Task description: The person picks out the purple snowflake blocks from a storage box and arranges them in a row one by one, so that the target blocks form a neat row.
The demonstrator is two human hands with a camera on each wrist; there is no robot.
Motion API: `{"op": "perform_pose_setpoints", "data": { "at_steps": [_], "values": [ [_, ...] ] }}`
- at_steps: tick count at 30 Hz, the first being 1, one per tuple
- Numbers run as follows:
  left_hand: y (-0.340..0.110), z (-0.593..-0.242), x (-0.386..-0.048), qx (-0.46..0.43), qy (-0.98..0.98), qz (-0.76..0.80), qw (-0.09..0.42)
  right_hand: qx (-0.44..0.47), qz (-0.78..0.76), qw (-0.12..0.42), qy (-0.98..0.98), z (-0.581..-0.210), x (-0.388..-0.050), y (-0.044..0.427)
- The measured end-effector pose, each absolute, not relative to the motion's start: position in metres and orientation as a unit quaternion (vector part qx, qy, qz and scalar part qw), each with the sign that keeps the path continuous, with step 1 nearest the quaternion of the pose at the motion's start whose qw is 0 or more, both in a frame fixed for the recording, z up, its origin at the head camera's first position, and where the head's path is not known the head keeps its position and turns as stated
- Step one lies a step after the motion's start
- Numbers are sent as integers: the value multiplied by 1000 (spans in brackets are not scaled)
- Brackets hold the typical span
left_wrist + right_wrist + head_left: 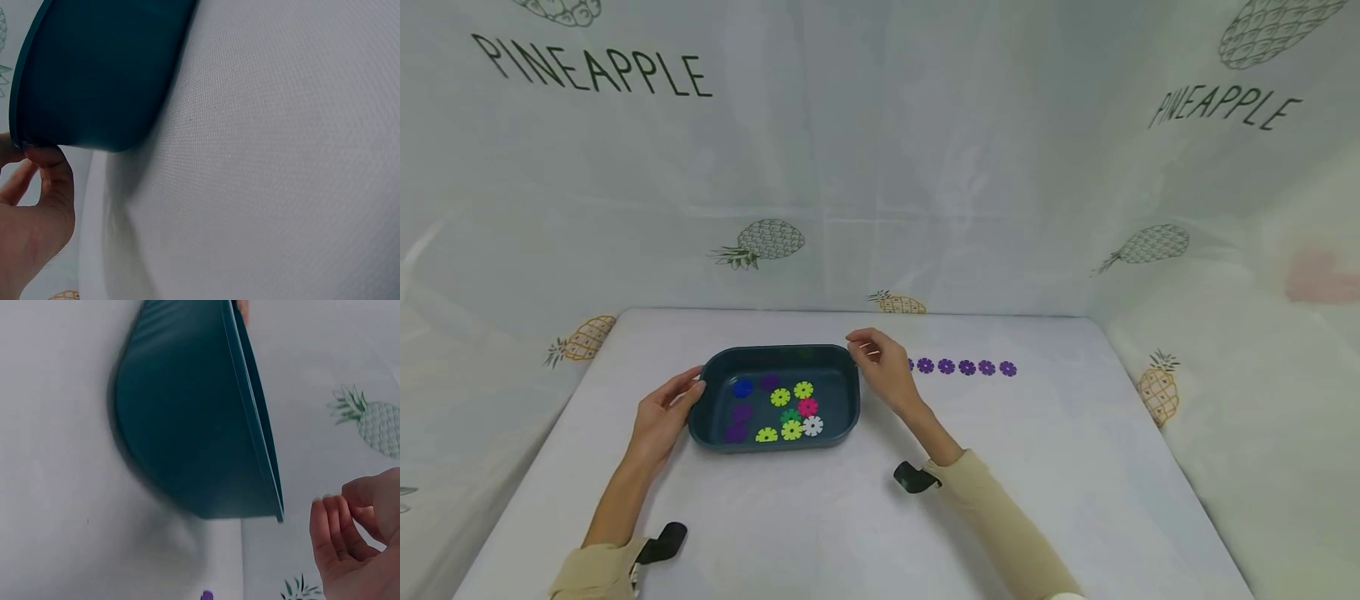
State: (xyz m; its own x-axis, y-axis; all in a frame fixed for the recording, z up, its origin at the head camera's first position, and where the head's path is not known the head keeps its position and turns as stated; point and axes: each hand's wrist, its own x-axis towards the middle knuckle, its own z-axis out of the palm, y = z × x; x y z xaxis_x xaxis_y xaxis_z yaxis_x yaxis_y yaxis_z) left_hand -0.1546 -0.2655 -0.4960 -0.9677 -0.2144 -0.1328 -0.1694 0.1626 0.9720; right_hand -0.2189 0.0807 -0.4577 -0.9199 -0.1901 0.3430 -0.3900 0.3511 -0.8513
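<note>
A dark teal tray [722, 442] lies on the white table, with flower-shaped plastic discs inside it. Among them are a blue disc [742, 388], a pink disc [807, 407], a white disc [812, 426], a green disc [790, 416], and several yellow and purple ones. My left hand [658, 417] pinches the tray's left rim between thumb and fingers, as the left wrist view also shows. Just off the tray's upper right corner, my right hand [356, 534] has loosely bent fingers, with nothing visible in them; the right wrist view shows a gap between it and the rim.
To the right of my right hand, several purple discs [967, 367] form a straight row on the table [1000, 467]; the hand partly covers the leftmost visible one. A pale cloth [925, 167] with pineapple prints hangs behind and beside the table.
</note>
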Motion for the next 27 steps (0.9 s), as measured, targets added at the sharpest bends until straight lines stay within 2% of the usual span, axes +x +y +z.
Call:
{"op": "perform_pose_setpoints", "data": {
  "at_steps": [21, 27],
  "values": [
    [-268, -499, -155, 131, -752, -646, 16, 280, 539, 26, -794, -475, -209, 7],
    [-265, -496, -155, 133, -752, -645, 20, 279, 540, -8, -794, -482, -206, -6]
  ]
}}
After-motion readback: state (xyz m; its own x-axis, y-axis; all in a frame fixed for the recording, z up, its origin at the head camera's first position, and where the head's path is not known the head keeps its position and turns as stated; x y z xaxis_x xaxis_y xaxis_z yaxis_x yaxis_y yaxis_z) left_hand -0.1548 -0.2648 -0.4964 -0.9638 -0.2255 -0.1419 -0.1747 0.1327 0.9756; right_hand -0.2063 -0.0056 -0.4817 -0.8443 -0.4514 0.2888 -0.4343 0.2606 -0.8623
